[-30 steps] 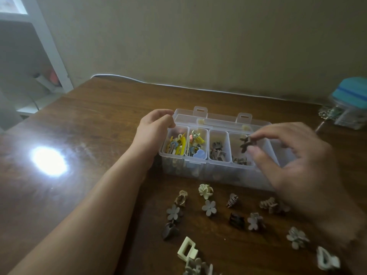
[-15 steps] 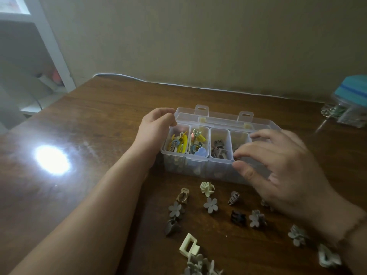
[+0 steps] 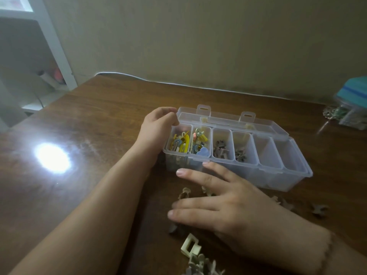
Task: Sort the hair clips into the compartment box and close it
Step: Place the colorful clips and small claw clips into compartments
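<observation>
The bench (image 3: pixel 99 120) was dark wood with a smooth, glossy finish that threw back a bright glare left of the compartment box (image 3: pixel 278 175). The box itself was clear, slightly frosted plastic, its lid (image 3: pixel 228 120) the same. In its leftmost compartments lay shiny coloured plastic clips (image 3: pixel 181 142); the loose clips (image 3: pixel 191 247) in front of the box looked matt, in cream and grey-brown plastic.

Dark wooden table (image 3: pixel 83 135) with a bright light glare (image 3: pixel 52 158), beige wall (image 3: pixel 198 36) behind, white shelving (image 3: pixel 53 46) at left.
</observation>
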`<act>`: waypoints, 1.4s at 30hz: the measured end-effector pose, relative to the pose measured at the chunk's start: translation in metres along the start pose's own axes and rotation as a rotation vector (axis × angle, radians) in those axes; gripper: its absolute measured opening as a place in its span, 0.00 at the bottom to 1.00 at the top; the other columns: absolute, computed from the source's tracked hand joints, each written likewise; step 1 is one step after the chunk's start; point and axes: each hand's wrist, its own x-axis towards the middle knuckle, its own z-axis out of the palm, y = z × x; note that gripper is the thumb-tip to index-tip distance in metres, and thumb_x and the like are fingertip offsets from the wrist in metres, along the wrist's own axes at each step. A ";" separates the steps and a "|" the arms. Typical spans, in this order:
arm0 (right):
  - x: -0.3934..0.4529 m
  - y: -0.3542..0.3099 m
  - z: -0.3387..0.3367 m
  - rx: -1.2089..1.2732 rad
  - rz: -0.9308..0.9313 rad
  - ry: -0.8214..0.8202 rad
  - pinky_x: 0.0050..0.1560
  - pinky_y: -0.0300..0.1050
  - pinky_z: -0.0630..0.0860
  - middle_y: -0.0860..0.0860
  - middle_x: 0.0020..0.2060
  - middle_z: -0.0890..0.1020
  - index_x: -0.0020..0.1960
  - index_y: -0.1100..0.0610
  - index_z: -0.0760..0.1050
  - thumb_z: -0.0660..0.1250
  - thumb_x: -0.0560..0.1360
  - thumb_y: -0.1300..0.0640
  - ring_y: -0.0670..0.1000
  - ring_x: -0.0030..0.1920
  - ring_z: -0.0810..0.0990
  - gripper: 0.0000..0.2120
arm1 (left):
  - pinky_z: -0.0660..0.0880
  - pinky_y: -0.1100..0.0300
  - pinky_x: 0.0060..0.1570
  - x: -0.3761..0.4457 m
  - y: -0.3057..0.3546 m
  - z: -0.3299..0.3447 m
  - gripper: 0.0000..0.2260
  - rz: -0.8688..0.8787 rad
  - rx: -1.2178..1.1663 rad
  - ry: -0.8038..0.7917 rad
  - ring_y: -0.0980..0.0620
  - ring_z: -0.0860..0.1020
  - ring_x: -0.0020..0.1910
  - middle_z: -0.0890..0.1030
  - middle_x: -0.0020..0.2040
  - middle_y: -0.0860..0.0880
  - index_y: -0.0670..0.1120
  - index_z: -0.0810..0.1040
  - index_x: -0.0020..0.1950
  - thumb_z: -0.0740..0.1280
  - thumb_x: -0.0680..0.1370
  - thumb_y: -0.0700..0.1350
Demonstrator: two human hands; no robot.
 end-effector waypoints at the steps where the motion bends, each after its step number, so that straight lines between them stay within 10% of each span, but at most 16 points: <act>1: 0.000 0.001 -0.001 0.028 0.012 0.028 0.70 0.60 0.65 0.39 0.59 0.81 0.65 0.45 0.74 0.55 0.83 0.54 0.52 0.74 0.66 0.15 | 0.76 0.58 0.48 0.000 0.000 0.000 0.16 0.002 0.000 -0.002 0.55 0.76 0.55 0.77 0.54 0.54 0.49 0.78 0.63 0.62 0.77 0.39; 8: -0.007 0.006 -0.016 0.152 0.064 0.144 0.63 0.51 0.72 0.46 0.50 0.81 0.57 0.51 0.80 0.68 0.78 0.55 0.50 0.60 0.75 0.08 | 0.76 0.53 0.53 0.002 -0.001 0.001 0.16 -0.004 0.004 0.011 0.51 0.76 0.57 0.78 0.54 0.54 0.50 0.79 0.61 0.62 0.76 0.39; 14: -0.028 0.035 -0.044 0.209 0.477 0.458 0.50 0.50 0.75 0.47 0.44 0.78 0.47 0.53 0.76 0.67 0.73 0.51 0.49 0.50 0.77 0.07 | 0.75 0.44 0.62 0.000 0.001 0.000 0.16 -0.027 0.013 -0.001 0.47 0.75 0.62 0.78 0.60 0.50 0.49 0.78 0.63 0.62 0.77 0.39; 18: -0.036 0.052 -0.035 0.131 0.669 0.299 0.52 0.50 0.75 0.42 0.45 0.76 0.46 0.47 0.76 0.60 0.75 0.42 0.44 0.52 0.74 0.11 | 0.76 0.48 0.61 0.000 0.002 0.000 0.16 -0.031 0.014 0.002 0.48 0.75 0.62 0.77 0.59 0.51 0.49 0.78 0.63 0.62 0.77 0.39; 24: -0.026 0.032 -0.040 0.038 0.458 0.322 0.56 0.57 0.72 0.49 0.52 0.80 0.51 0.54 0.81 0.62 0.77 0.44 0.53 0.59 0.75 0.15 | 0.74 0.44 0.64 -0.002 0.003 0.000 0.15 -0.022 0.017 0.013 0.47 0.75 0.63 0.77 0.60 0.50 0.49 0.79 0.61 0.62 0.77 0.39; 34: -0.007 -0.013 -0.010 -0.143 -0.048 -0.213 0.69 0.66 0.62 0.44 0.58 0.75 0.70 0.37 0.65 0.50 0.80 0.38 0.52 0.66 0.69 0.19 | 0.75 0.48 0.61 -0.002 0.002 0.001 0.15 -0.023 0.015 0.003 0.48 0.75 0.63 0.77 0.60 0.50 0.49 0.78 0.63 0.62 0.78 0.39; 42: -0.011 0.003 -0.031 0.088 0.181 0.232 0.60 0.57 0.70 0.48 0.50 0.81 0.56 0.50 0.80 0.57 0.79 0.41 0.53 0.57 0.77 0.18 | 0.77 0.47 0.60 -0.002 0.002 0.001 0.16 -0.030 0.002 0.005 0.47 0.77 0.61 0.78 0.59 0.49 0.49 0.79 0.61 0.62 0.77 0.38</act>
